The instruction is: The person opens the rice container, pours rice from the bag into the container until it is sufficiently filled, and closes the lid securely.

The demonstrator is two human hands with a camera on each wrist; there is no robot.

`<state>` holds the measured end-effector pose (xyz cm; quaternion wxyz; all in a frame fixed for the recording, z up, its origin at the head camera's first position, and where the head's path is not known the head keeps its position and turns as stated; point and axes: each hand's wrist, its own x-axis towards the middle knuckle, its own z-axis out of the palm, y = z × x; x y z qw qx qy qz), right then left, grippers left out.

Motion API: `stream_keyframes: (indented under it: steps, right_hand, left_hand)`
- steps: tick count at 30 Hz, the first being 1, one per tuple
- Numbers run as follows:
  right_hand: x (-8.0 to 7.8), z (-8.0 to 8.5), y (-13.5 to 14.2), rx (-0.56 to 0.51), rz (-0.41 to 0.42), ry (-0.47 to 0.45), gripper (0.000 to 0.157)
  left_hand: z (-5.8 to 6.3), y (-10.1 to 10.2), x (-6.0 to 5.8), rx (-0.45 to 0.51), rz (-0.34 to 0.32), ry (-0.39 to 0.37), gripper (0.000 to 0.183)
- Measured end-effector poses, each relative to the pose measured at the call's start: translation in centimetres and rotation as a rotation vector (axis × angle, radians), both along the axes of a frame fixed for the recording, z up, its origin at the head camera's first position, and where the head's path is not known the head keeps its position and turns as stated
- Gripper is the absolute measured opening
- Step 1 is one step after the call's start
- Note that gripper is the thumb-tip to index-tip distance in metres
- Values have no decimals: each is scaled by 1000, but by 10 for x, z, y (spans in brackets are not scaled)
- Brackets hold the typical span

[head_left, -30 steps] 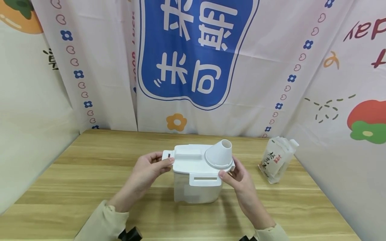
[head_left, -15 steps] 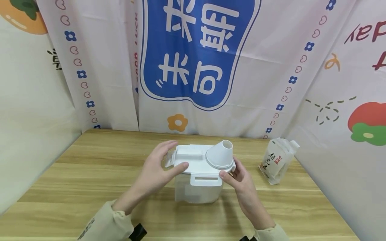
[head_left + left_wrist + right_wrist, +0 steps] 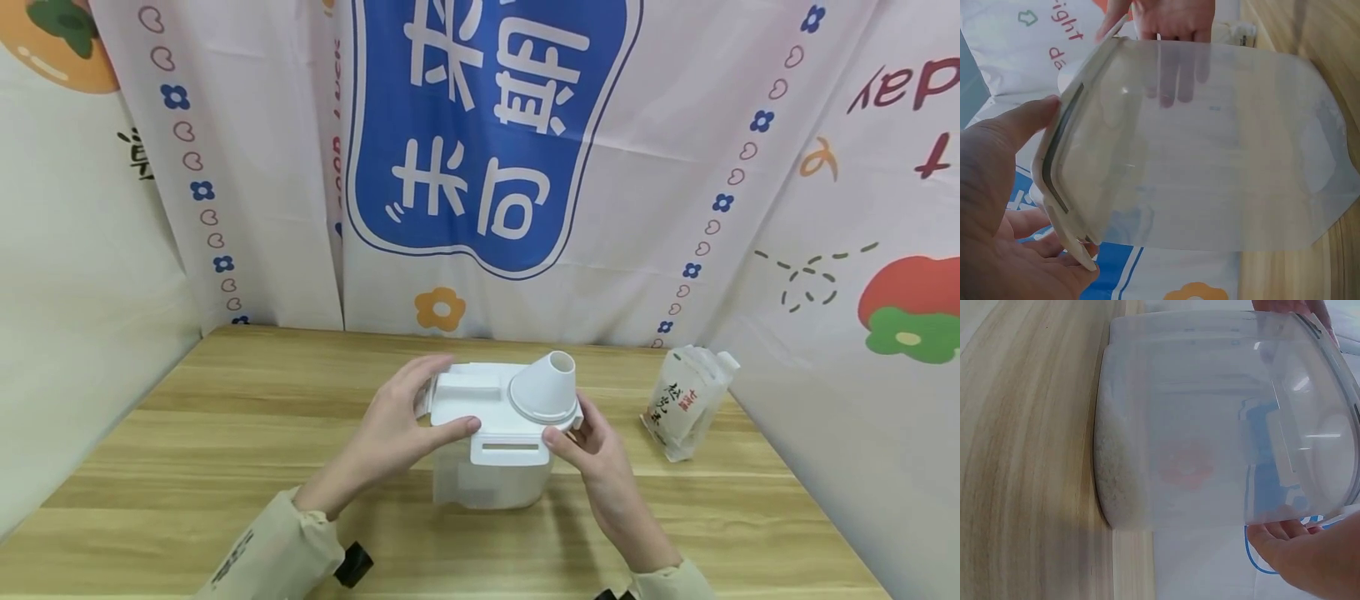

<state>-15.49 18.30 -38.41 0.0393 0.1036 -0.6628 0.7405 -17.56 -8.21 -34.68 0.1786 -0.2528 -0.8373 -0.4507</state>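
A clear plastic rice container (image 3: 487, 487) with a white lid (image 3: 465, 410) stands upright on the table. A cone-shaped white spout (image 3: 546, 387) rises from the lid's right half. My left hand (image 3: 393, 425) spans the lid's left end, thumb on the front edge and fingers round the back. The left latch (image 3: 1082, 255) lies beside those fingers. My right hand (image 3: 603, 462) grips the right end, its thumb at the front corner. A white front latch (image 3: 512, 450) sticks out from the lid's front. Pale grains (image 3: 1116, 469) cover the container's bottom in the right wrist view.
A clear pouch (image 3: 686, 404) with printed characters and a white cap stands at the right of the wooden table (image 3: 225, 450). Printed cloth (image 3: 262, 208) hangs behind the table and along its sides.
My left hand has let go of the left latch, which now angles downward, and has moved to span the lid's left end. My right hand has stayed in place.
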Motion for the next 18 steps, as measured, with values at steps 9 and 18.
stream_keyframes:
  steps: [9, 18]
  right_hand:
    - [-4, 3, 7, 63, 33, -36, 77]
    - [-16, 29, 40, 309, 240, -120, 77]
  left_hand:
    - [-9, -1, -4, 56, 17, -72, 87]
    - [-14, 0, -6, 79, 22, -85, 90]
